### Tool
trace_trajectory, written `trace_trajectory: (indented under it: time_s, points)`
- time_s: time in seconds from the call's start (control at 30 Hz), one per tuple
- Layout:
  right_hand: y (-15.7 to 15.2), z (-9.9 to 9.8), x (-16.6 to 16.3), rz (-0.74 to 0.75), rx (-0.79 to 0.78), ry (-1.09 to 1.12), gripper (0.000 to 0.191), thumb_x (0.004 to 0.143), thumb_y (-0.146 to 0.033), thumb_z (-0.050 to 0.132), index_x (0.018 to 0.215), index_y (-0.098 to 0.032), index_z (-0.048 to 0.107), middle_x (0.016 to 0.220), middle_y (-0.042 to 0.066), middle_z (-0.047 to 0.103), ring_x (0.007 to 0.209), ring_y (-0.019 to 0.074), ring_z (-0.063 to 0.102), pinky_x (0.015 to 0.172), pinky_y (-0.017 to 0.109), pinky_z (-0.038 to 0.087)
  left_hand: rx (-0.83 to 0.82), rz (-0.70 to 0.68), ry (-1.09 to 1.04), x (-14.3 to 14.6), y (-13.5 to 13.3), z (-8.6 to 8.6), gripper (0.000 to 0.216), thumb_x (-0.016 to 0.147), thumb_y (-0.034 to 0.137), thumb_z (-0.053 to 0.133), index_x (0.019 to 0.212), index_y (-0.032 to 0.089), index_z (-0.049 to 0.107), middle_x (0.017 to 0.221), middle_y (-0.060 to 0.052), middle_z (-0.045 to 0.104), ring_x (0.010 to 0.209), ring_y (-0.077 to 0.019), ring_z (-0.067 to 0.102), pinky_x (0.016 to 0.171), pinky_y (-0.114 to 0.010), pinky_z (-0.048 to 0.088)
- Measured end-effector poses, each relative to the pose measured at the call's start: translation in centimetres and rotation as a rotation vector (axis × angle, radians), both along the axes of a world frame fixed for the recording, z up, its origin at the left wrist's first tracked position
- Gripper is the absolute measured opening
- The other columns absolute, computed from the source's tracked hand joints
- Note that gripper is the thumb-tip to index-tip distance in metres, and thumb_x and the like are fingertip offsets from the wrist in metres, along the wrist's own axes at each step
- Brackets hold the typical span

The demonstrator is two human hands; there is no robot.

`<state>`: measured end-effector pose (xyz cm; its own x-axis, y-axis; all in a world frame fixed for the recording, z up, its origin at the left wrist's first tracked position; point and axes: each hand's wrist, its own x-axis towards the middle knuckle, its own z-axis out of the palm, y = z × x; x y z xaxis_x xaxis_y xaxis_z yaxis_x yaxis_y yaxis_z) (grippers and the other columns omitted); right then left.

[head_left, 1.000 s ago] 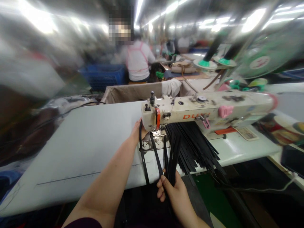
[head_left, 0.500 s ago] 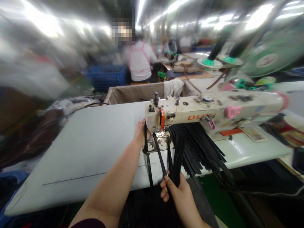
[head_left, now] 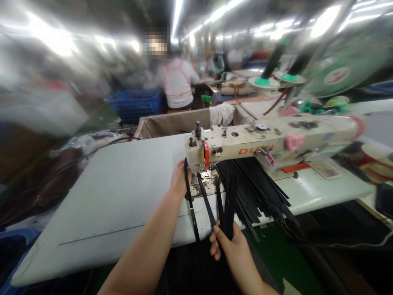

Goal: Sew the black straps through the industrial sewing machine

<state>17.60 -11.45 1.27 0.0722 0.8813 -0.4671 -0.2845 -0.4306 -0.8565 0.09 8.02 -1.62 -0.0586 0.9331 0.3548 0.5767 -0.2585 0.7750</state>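
A cream sewing machine (head_left: 270,143) stands on a white table (head_left: 116,192). My left hand (head_left: 180,178) reaches to the left side of its needle head, where a black strap (head_left: 190,205) hangs over the table edge; its fingers are hidden behind the strap and the head. My right hand (head_left: 229,245) is closed on a few black straps (head_left: 227,209) at the table's front edge; they run up to the needle plate (head_left: 206,185). A heap of black straps (head_left: 260,188) lies under the machine arm and spills over the edge.
Behind the table stands a brown fabric-lined bin (head_left: 172,121). A person in a white top (head_left: 178,84) works farther back beside a blue crate (head_left: 135,104). A green fan (head_left: 344,69) and thread cones (head_left: 264,80) stand at the right.
The view has shifted slightly. My left hand stays beside the needle head and my right hand keeps hold of the straps, a little higher toward the table edge.
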Motion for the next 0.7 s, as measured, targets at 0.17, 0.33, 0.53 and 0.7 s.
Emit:
trace_trajectory:
  time_s: [0.17, 0.33, 0.53, 0.7]
  points:
    - [-0.3, 0.1, 0.4, 0.018, 0.003, -0.006, 0.066, 0.062, -0.071, 0.083, 0.092, -0.021, 0.054, 0.055, -0.005, 0.067, 0.039, 0.0135, 0.060, 0.036, 0.022, 0.045, 0.059, -0.087, 0.176, 0.1, -4.1, -0.6, 0.015, 0.093, 0.019, 0.060, 0.089, 0.021, 0.074, 0.102, -0.008, 0.074, 0.103, -0.0259, 0.069, 0.099, -0.043, 0.055]
    - [-1.1, 0.5, 1.4, 0.050, -0.029, 0.038, 0.057, 0.071, -0.069, 0.079, 0.091, -0.019, 0.059, 0.059, 0.000, 0.070, 0.042, 0.0146, 0.062, 0.039, 0.023, 0.043, 0.103, -0.174, 0.307, 0.7, -7.3, -0.4, 0.023, 0.100, 0.023, 0.055, 0.117, 0.022, 0.071, 0.125, -0.008, 0.073, 0.128, -0.0267, 0.061, 0.118, -0.051, 0.041]
    - [-1.4, 1.1, 2.5, 0.027, 0.013, 0.065, 0.050, 0.070, -0.057, 0.085, 0.092, -0.015, 0.070, 0.064, -0.001, 0.067, 0.049, 0.0129, 0.061, 0.043, 0.022, 0.043, 0.009, -0.133, 0.305, 0.7, -7.8, -0.1, 0.027, 0.103, 0.029, 0.051, 0.121, 0.023, 0.071, 0.131, -0.009, 0.071, 0.136, -0.0283, 0.056, 0.121, -0.057, 0.036]
    - [-1.3, 0.8, 3.0, 0.017, -0.045, 0.041, 0.055, 0.063, -0.063, 0.087, 0.084, -0.016, 0.068, 0.064, 0.000, 0.069, 0.051, 0.0146, 0.066, 0.045, 0.023, 0.047, 0.015, -0.145, 0.289, 0.7, -7.7, -0.1, 0.028, 0.103, 0.028, 0.050, 0.123, 0.025, 0.071, 0.130, -0.008, 0.072, 0.136, -0.0273, 0.057, 0.122, -0.057, 0.035]
